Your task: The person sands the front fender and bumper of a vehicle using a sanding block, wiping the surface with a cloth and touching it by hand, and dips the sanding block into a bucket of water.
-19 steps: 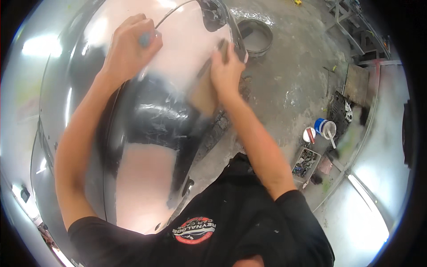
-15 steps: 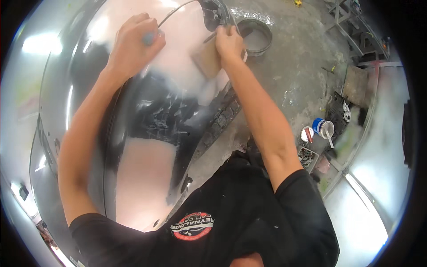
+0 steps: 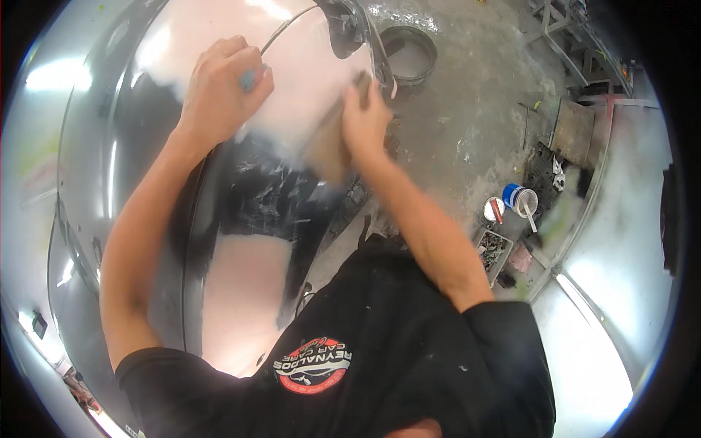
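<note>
A dark car body panel (image 3: pixel 255 201) with pale pink, dull patches (image 3: pixel 307 69) lies under both hands. My left hand (image 3: pixel 223 91) is closed over the far pink patch around a small blue-grey thing (image 3: pixel 247 80), most of it hidden in the fist. My right hand (image 3: pixel 367 120) grips a tan-brown sheet that looks like sandpaper (image 3: pixel 328 148), blurred by motion, by the panel's right edge. The sheet lies over the lower border of the pink patch. Wet-looking pale streaks mark the dark paint nearer to me.
On the wet concrete floor (image 3: pixel 460 109) at right stands a round dark basin (image 3: pixel 418 76) of cloudy water. Farther down are a blue tin (image 3: pixel 515 193) with a stick in it, a white lid (image 3: pixel 493 212) and a tray of debris (image 3: pixel 493 248). Metal stands (image 3: pixel 558 40) rise at far right.
My right hand has drawn the sandpaper toward me along the panel's edge. My left hand has come slightly nearer, still closed.
</note>
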The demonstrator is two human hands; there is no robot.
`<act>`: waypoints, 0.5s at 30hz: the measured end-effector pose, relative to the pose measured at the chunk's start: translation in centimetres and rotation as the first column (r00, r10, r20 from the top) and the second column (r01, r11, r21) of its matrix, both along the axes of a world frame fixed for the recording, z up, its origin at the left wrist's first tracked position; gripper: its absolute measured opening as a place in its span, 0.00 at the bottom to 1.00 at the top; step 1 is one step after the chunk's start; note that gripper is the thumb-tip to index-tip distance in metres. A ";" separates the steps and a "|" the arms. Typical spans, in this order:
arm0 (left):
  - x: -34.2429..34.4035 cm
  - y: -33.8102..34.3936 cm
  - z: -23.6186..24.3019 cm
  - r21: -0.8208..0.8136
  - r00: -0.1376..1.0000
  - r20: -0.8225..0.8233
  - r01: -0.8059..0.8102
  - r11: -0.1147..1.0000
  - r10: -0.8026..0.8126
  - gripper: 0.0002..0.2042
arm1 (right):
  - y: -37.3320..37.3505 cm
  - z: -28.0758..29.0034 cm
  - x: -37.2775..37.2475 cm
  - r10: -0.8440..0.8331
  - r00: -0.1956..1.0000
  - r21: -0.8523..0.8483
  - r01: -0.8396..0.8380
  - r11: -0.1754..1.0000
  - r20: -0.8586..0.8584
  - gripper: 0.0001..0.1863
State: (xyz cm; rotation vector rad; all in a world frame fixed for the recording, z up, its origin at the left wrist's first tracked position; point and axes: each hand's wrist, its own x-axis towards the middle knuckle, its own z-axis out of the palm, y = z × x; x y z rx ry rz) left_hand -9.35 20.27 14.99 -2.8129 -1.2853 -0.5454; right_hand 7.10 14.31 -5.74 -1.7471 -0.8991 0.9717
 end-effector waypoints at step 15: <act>0.8 0.3 0.6 0.007 1.000 0.007 0.011 1.000 -0.011 0.12 | 4.3 1.0 1.3 -0.053 0.998 0.008 0.054 0.999 -0.036 0.46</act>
